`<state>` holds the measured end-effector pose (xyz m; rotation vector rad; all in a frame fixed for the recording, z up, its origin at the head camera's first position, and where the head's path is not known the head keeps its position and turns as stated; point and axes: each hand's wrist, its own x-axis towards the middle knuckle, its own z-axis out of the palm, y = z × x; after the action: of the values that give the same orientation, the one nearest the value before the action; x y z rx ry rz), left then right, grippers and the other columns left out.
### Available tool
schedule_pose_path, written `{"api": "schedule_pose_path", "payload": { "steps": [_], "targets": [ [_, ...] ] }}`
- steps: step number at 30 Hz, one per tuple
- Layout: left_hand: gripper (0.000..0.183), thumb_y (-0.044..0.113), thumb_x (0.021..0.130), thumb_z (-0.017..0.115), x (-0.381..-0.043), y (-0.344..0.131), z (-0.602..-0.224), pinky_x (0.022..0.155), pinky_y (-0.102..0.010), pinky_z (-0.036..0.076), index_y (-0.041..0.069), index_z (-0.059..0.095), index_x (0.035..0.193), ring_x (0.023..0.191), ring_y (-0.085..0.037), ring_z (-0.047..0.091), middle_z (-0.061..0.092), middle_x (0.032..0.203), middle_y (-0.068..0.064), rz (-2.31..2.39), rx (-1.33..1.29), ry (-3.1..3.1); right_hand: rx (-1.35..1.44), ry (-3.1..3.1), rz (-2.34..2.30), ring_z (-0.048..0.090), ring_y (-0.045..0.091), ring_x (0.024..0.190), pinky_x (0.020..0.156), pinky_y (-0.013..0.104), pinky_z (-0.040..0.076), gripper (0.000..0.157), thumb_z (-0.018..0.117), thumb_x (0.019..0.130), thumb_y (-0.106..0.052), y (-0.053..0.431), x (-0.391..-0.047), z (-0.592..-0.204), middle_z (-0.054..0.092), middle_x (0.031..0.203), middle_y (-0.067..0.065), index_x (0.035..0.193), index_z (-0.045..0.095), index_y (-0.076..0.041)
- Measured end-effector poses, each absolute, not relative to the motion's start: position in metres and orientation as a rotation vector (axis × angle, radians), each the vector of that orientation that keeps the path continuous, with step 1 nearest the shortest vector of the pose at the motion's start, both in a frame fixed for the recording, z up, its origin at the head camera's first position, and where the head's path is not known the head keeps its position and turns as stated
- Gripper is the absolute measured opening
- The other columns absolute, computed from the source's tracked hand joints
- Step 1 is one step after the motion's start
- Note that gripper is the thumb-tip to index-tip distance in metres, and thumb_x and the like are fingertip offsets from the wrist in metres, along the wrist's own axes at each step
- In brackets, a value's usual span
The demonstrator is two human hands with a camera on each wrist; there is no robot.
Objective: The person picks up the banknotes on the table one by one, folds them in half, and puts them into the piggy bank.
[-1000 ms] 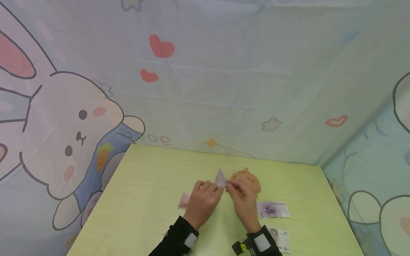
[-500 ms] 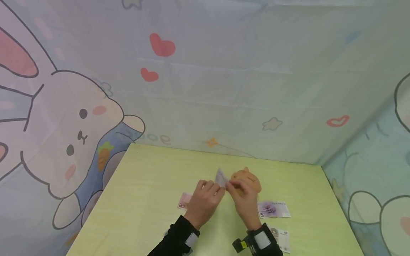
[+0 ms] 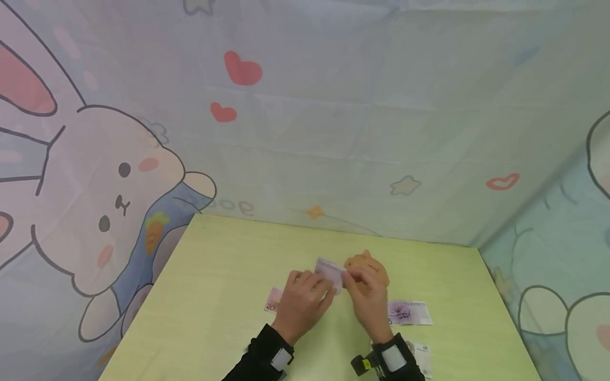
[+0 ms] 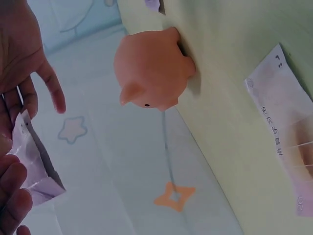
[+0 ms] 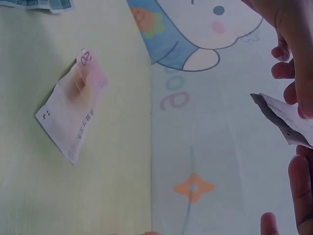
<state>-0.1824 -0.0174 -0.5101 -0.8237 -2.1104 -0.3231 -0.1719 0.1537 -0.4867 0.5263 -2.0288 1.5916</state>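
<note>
Yellow table, pig toward the back

The pig stands upright. Right of it and nearer the front lies a purple note; nearer still, a grey note, partly hidden. To the left lies a creased pink note, with a green note partly in view.

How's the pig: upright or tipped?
Upright: the left wrist view shows the pig with its feet on the table.
</note>
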Motion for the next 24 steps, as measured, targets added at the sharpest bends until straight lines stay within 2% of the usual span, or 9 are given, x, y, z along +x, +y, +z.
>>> {"api": "schedule_pose_path", "payload": {
  "steps": [4, 9, 12, 16, 20, 24],
  "targets": [
    [0.012, 0.025, 0.083, 0.070, -0.189, -0.024, -0.507, 0.072, -0.030, 0.037, 0.019, 0.064, 0.092, 0.083, -0.012, 0.051, 0.056, 0.091, 0.006, -0.455, -0.785, -2.076, 0.560, -2.051, 1.578, 0.059, 0.025, 0.080, 0.072, 0.031, 0.049, 0.011, 0.063, 0.083, 0.009, 0.159, -0.170, -0.484, 0.062, 0.088, 0.011, 0.088, 0.063, -0.001],
    [0.028, 0.029, 0.086, 0.068, -0.199, -0.028, -0.495, 0.078, -0.034, 0.034, 0.023, 0.061, 0.113, 0.098, -0.013, 0.047, 0.052, 0.107, 0.007, -0.650, -0.810, -2.132, 0.547, -2.116, 1.538, 0.058, 0.026, 0.091, 0.078, 0.032, 0.047, 0.010, 0.063, 0.085, 0.005, 0.163, -0.165, -0.478, 0.062, 0.090, 0.007, 0.088, 0.064, -0.004],
    [0.031, 0.030, 0.088, 0.066, -0.204, -0.029, -0.490, 0.082, -0.036, 0.032, 0.027, 0.059, 0.118, 0.105, -0.011, 0.044, 0.051, 0.113, 0.010, -0.764, -0.881, -2.200, 0.574, -2.119, 1.515, 0.057, 0.025, 0.096, 0.083, 0.032, 0.045, 0.010, 0.064, 0.084, 0.005, 0.163, -0.164, -0.476, 0.062, 0.091, 0.006, 0.088, 0.063, -0.005],
    [0.024, 0.029, 0.089, 0.066, -0.208, -0.028, -0.486, 0.083, -0.036, 0.032, 0.030, 0.060, 0.113, 0.104, -0.008, 0.044, 0.053, 0.107, 0.014, -0.857, -0.964, -2.248, 0.628, -2.095, 1.498, 0.059, 0.021, 0.090, 0.088, 0.033, 0.043, 0.012, 0.063, 0.084, 0.007, 0.163, -0.164, -0.473, 0.062, 0.090, 0.007, 0.087, 0.062, -0.004],
    [0.014, 0.031, 0.091, 0.064, -0.211, -0.028, -0.487, 0.080, -0.034, 0.033, 0.033, 0.061, 0.104, 0.097, -0.005, 0.044, 0.053, 0.100, 0.019, -0.894, -0.987, -2.280, 0.672, -2.056, 1.505, 0.058, 0.025, 0.087, 0.096, 0.037, 0.036, 0.015, 0.062, 0.081, 0.011, 0.162, -0.164, -0.473, 0.061, 0.090, 0.010, 0.086, 0.062, -0.003],
    [0.007, 0.031, 0.091, 0.064, -0.212, -0.029, -0.488, 0.077, -0.033, 0.033, 0.033, 0.062, 0.097, 0.089, -0.002, 0.044, 0.053, 0.094, 0.022, -0.975, -1.002, -2.303, 0.690, -2.048, 1.510, 0.058, 0.025, 0.084, 0.091, 0.036, 0.040, 0.017, 0.062, 0.081, 0.013, 0.161, -0.164, -0.474, 0.060, 0.089, 0.010, 0.087, 0.062, -0.003]
  ]
}}
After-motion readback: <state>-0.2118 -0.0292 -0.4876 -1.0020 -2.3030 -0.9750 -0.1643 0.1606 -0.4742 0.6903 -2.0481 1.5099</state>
